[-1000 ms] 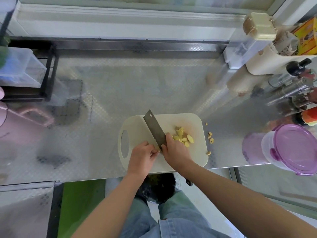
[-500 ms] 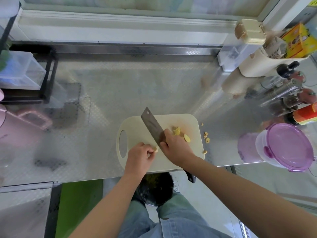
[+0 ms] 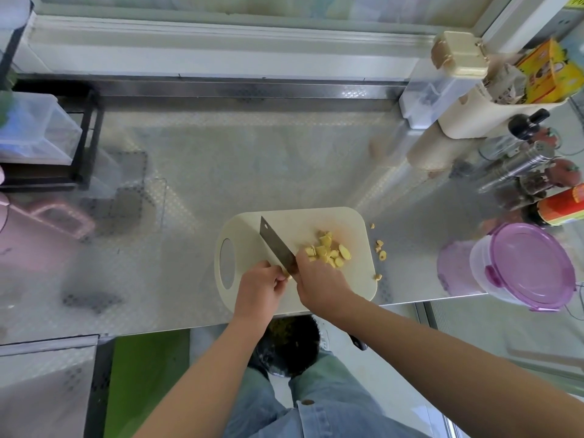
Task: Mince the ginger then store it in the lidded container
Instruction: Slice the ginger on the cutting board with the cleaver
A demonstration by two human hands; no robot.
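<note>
At the near edge of the steel counter (image 3: 252, 159), a cream board (image 3: 316, 218) lies with its handle hole to the left. The right hand (image 3: 319, 279) is wrapped round the knife (image 3: 276, 246) where blade meets handle, one finger laid along the blade's right side. The hand covers the rear of the blade, and only the dark butt of the handle shows beneath the wrist. The blade slants away to the upper left; whether its edge touches the board cannot be told.

The left hand (image 3: 260, 286) is curled tight just left of the blade, its fingertips nipping a small yellow piece (image 3: 287, 275) that the fingers almost wholly hide. The cut ginger (image 3: 327, 251) lies heaped on the board just right of the knife, close by the right fingertip. A few bits (image 3: 380, 251) lie on the counter off the board's right edge.

The container (image 3: 531, 267), clear with its purple lid on, stands at the counter's right corner, well apart from the board; its inside cannot be seen. Below the counter a dark bin (image 3: 287, 346) is partly hidden by the arms and the counter edge.

At right, a yellow box (image 3: 550, 71) bears printing too blurred to read. A bottle (image 3: 565, 207) with a red and yellow label is cut off by the frame, its writing illegible. At left, a black rack (image 3: 85, 137) is likewise cut off.
</note>
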